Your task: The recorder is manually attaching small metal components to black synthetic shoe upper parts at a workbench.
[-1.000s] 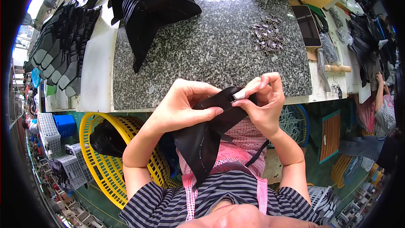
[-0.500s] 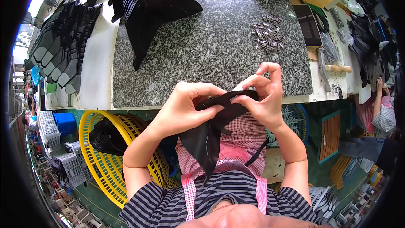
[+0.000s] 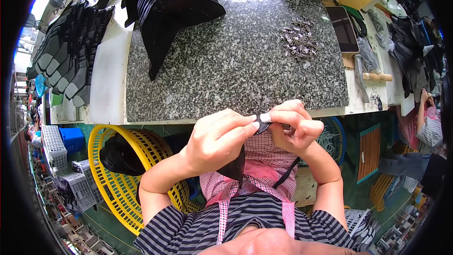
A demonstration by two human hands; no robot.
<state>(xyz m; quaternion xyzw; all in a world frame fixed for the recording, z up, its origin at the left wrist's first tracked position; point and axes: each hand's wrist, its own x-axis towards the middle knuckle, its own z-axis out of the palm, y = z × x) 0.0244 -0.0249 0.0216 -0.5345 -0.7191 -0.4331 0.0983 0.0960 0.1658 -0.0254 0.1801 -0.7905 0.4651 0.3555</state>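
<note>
My left hand grips the thin, black, leather-like sheet piece at its upper end; my right hand pinches this same end; the piece hangs before the speckled grey stone counter, its long axis running down toward my lap, slightly leftward, lower corner pointing to me.

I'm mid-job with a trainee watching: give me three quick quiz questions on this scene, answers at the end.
1. True or false: the small metal parts lie loose on the speckled slab.
2. What colour is the large basket near the person's left forearm? A) blue B) white C) yellow
3. Which hands have their fingers on the black piece?

Key: 1. True. 2. C. 3. Both, the left hand and the right hand.
</note>
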